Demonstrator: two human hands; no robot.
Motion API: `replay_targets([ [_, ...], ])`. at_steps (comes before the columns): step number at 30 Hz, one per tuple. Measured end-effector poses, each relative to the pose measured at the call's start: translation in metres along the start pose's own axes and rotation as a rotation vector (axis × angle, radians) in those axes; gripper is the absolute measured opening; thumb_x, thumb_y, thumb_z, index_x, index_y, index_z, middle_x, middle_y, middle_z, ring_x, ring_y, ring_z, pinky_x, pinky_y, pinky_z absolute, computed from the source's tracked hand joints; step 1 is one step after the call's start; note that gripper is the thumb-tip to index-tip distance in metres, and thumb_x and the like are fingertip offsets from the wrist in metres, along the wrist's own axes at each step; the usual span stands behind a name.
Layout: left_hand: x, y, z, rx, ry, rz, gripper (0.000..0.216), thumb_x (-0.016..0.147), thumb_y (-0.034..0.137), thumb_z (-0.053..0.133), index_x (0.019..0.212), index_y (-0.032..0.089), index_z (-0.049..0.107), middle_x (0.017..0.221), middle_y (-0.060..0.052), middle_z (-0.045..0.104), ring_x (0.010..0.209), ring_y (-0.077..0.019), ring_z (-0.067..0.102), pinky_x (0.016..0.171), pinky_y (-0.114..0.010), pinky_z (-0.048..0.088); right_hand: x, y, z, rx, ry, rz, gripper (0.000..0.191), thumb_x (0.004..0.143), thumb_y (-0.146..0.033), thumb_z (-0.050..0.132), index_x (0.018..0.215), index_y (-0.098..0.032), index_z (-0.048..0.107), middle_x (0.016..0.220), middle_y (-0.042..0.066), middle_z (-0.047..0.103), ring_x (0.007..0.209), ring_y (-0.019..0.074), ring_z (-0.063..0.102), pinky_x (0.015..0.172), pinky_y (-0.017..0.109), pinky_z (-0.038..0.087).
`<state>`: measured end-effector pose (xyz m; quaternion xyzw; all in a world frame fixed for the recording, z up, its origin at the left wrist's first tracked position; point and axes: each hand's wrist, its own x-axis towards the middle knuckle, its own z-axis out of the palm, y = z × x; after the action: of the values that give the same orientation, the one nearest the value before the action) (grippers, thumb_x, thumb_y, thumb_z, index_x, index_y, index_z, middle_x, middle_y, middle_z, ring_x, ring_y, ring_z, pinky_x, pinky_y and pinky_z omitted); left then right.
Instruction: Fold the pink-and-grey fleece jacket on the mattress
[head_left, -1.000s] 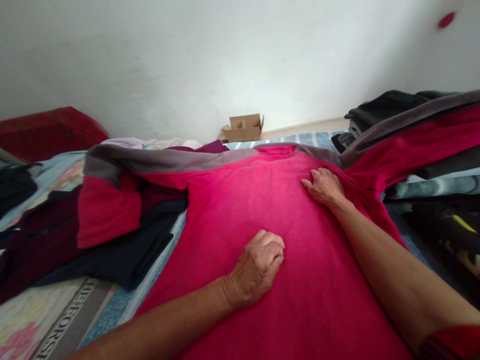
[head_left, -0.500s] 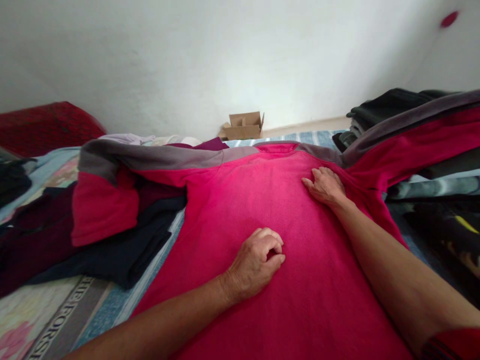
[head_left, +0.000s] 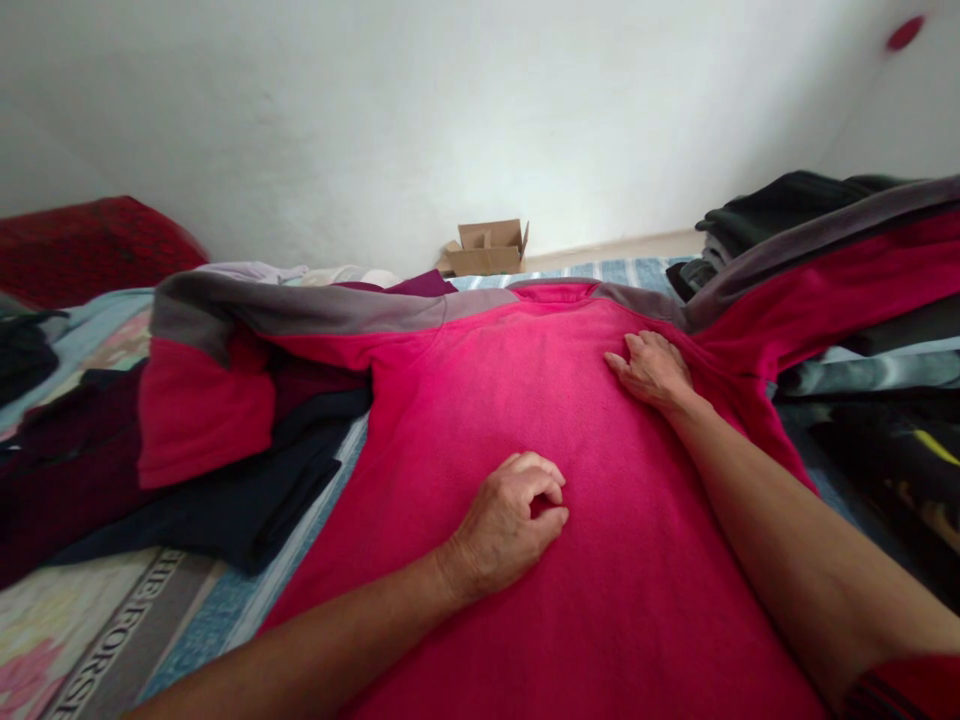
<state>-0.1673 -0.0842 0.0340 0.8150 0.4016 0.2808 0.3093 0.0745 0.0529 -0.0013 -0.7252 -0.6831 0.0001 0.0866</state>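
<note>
We have a pink and grey top (head_left: 465,410) spread over a striped blue sheet (head_left: 615,273), its body running from near the sheet's far edge toward us and out of view at the bottom. Its collar (head_left: 556,291) points to that far edge. One sleeve (head_left: 206,420) reaches toward the sheet's left side and bends down at the cuff end; the other sleeve (head_left: 847,275) stretches out to the right and leaves our view.

We rest our left hand (head_left: 514,525) on the middle of the body, fingers curled, with only a narrow gap between thumb and forefinger; we cannot tell whether the hidden fingertips grip any fabric. We keep our right hand (head_left: 651,368) wide and palm down, fingers spread on the pink cloth just below the right-hand shoulder.

Toward the sheet's left side we see a navy garment (head_left: 240,510) and a maroon one (head_left: 90,450), partly under the bent sleeve, and nearer to us a floral cloth (head_left: 45,640) with printed lettering. At the far edge, in front of the wall (head_left: 375,130), an open cardboard box (head_left: 486,258) stands. Toward the far right corner we have a pile of dark clothes (head_left: 795,215), and nearer, a black cloth with a yellow stripe (head_left: 934,447).
</note>
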Motion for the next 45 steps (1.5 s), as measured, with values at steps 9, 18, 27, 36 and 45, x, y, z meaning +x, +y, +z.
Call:
replay_targets([
  [9, 0.005, 0.005, 0.002, 0.018, 0.001, -0.059, 0.020, 0.063, -0.001, 0.047, 0.061, 0.018, 0.051, 0.077, -0.001, 0.060, 0.076, -0.0136, 0.055, 0.073, -0.026, 0.044, 0.001, 0.000, -0.001, 0.007, -0.015, -0.001, 0.049, 0.089, -0.051, 0.031, 0.108, -0.013, 0.056, 0.111, 0.017, 0.055, 0.107, 0.0291, 0.047, 0.089, 0.038, 0.034],
  [18, 0.001, 0.002, 0.000, -0.054, 0.002, -0.059, 0.020, 0.065, 0.000, 0.048, 0.064, 0.018, 0.055, 0.084, -0.002, 0.063, 0.084, -0.0141, 0.058, 0.079, -0.027, 0.046, 0.001, 0.002, 0.001, 0.005, 0.002, -0.010, 0.049, 0.089, -0.051, 0.032, 0.108, -0.012, 0.055, 0.112, 0.017, 0.054, 0.108, 0.0288, 0.047, 0.090, 0.037, 0.034],
  [27, -0.005, 0.000, 0.000, 0.003, -0.014, 0.017, 0.015, 0.065, 0.008, 0.063, 0.074, 0.018, 0.056, 0.094, -0.004, 0.062, 0.091, -0.0173, 0.057, 0.085, -0.033, 0.045, -0.002, 0.001, -0.005, 0.057, 0.039, -0.007, 0.039, 0.086, -0.044, 0.042, 0.100, -0.013, 0.061, 0.105, 0.016, 0.059, 0.102, 0.0270, 0.052, 0.085, 0.035, 0.039],
  [36, -0.010, 0.003, -0.001, 0.148, -0.035, 0.010, 0.039, 0.062, 0.023, 0.076, 0.096, 0.015, 0.058, 0.111, -0.010, 0.058, 0.104, -0.0245, 0.051, 0.093, -0.041, 0.043, -0.050, -0.050, -0.084, 0.589, -0.504, -0.360, 0.015, 0.075, -0.021, 0.049, 0.073, -0.016, 0.064, 0.057, 0.000, 0.056, 0.053, 0.0121, 0.051, 0.051, 0.023, 0.036],
  [45, -0.012, 0.003, 0.002, 0.301, -0.068, -0.103, 0.063, 0.060, 0.041, 0.075, 0.112, 0.013, 0.052, 0.129, -0.014, 0.048, 0.115, -0.0308, 0.046, 0.098, -0.046, 0.038, -0.132, -0.079, -0.067, 0.495, -0.655, -0.438, 0.015, 0.067, -0.007, 0.048, 0.063, -0.017, 0.059, 0.054, -0.004, 0.051, 0.049, 0.0062, 0.039, 0.046, 0.020, 0.024],
])
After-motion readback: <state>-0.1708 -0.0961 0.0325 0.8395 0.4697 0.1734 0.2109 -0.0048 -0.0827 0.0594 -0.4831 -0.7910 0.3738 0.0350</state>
